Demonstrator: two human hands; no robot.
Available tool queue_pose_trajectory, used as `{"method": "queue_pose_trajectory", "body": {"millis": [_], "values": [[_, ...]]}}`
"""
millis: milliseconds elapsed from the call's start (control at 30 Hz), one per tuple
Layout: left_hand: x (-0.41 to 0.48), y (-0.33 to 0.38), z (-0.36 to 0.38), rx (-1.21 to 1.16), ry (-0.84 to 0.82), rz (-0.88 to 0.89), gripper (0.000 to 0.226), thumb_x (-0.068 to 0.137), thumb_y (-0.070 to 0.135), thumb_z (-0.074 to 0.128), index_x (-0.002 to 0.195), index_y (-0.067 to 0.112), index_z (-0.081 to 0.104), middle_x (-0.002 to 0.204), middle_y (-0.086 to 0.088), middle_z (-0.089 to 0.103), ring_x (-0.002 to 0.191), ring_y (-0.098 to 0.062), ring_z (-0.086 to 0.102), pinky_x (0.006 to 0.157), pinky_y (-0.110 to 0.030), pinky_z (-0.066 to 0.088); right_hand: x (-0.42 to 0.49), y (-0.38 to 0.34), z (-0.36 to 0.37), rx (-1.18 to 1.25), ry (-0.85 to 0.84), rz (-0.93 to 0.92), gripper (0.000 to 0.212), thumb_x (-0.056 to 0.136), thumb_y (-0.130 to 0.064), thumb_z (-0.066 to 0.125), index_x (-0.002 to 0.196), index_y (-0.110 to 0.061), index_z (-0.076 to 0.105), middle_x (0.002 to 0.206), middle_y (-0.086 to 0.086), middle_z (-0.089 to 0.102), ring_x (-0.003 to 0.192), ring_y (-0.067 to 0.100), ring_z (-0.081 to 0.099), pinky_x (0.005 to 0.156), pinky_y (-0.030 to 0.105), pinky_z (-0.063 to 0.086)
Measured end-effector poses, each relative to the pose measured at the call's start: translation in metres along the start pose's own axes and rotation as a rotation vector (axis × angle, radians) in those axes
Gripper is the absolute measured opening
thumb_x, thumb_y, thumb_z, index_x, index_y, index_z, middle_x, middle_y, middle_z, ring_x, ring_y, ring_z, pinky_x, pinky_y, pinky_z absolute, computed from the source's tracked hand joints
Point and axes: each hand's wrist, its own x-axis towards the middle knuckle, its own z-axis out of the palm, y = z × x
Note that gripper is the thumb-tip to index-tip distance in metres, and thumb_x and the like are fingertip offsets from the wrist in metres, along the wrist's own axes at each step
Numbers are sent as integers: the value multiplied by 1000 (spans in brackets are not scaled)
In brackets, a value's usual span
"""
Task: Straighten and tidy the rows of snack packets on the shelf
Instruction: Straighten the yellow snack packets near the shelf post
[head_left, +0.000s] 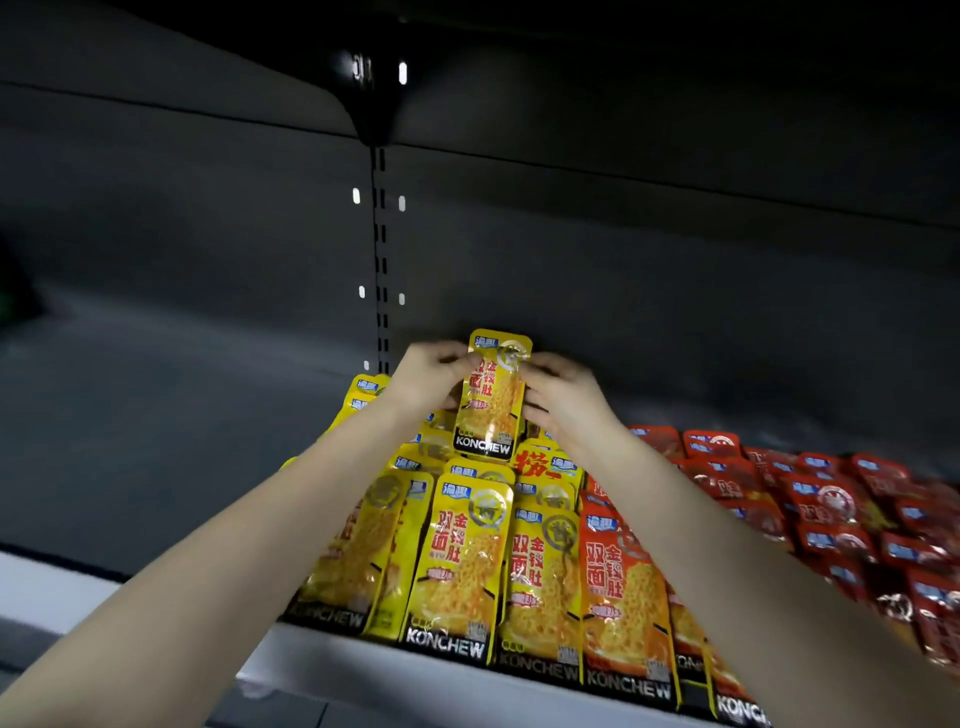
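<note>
– Dark grey back panel (208, 234) is filling the upper frame, with a slotted upright (382, 260) running down the centre. What's the task item doing?
– One yellow packet (493, 395) is standing upright at centre frame, over the back of the yellow rows (457, 561). On its upper left edge the left hand (431, 379) is pinching, and the right hand (561, 395) is pinching the upper right edge. Fingers are curling narrow on the film on both sides.
– Risks?
– Film is looking slick, so it could be slipping out of that two-point pinch and dropping onto the leaners below. Both forearms are crossing low over the front packets, so an arm drag could be tipping some off the shelf lip (363, 670). Rows are leaning unevenly, so pressing the held one in could be shoving neighbours into the orange packets (623, 587).
– Counts?
– Held: one. Hands: two. In the yellow front row I'm counting four faces, with more overlapping behind, not countable. Orange: at least three at lower right, partly hiding behind the right arm. Spreading across the right of the frame are the red packets (831, 509), a blurred heap of well over a dozen; I'm not getting an exact count. Uprights: one.
</note>
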Motion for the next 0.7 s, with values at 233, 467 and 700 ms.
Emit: {"method": "queue_pose_trajectory", "body": {"millis": [233, 467, 700], "values": [[8, -8, -13, 34, -144, 71, 6, 92, 11, 57, 91, 7, 61, 83, -3, 65, 73, -9, 63, 56, -13, 51, 0, 9, -2, -49, -15, -23, 8, 96, -13, 55, 98, -15, 62, 114, 21, 65, 107, 32, 64, 97, 46, 50], [11, -1, -16, -40, -156, 171, 6, 91, 7, 58, 96, 5, 62, 85, -5, 66, 76, -11, 64, 65, -17, 56, 0, 4, -4, 8, 9, -78, 6, 95, -9, 55, 98, -10, 60, 110, 22, 66, 106, 33, 65, 97, 43, 50], [10, -9, -17, -38, -206, 174, 6, 91, 9, 58, 94, 7, 62, 85, -2, 67, 76, -8, 65, 63, -14, 54, -2, 7, -6, 16, -3, -85, 7, 95, -5, 54, 97, -9, 59, 104, 16, 68, 101, 28, 66, 92, 37, 53]]}}
